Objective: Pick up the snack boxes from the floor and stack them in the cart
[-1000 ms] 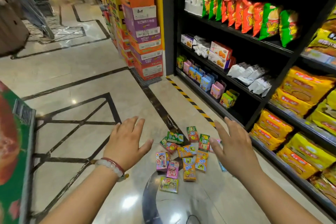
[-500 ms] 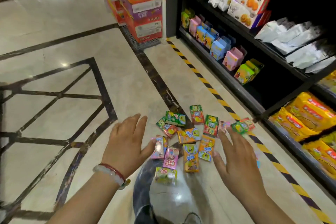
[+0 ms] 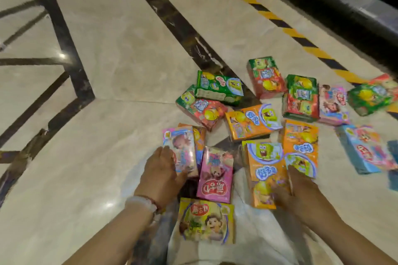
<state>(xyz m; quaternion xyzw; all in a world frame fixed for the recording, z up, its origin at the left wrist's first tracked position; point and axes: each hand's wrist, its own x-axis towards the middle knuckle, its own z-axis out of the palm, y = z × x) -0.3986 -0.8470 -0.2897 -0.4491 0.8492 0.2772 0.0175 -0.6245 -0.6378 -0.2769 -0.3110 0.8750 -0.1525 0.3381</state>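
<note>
The snack boxes (image 3: 254,121) lie scattered flat on the floor (image 3: 120,49) in front of me, by the shelf base (image 3: 344,17). My left hand (image 3: 160,173) grips 1 pink box (image 3: 182,149) by its edge; my right hand (image 3: 299,191) presses on 1 orange box (image 3: 266,170), though I cannot tell how its fingers curl. They look light, stiff, and glossy, likely slippery, so I'd pinch across the long edges.

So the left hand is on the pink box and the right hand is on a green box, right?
Not quite. The head view shows the left hand on the pink box, but the right hand is touching an orange box, not a green one. The green boxes lie further away on the floor, untouched.
</note>
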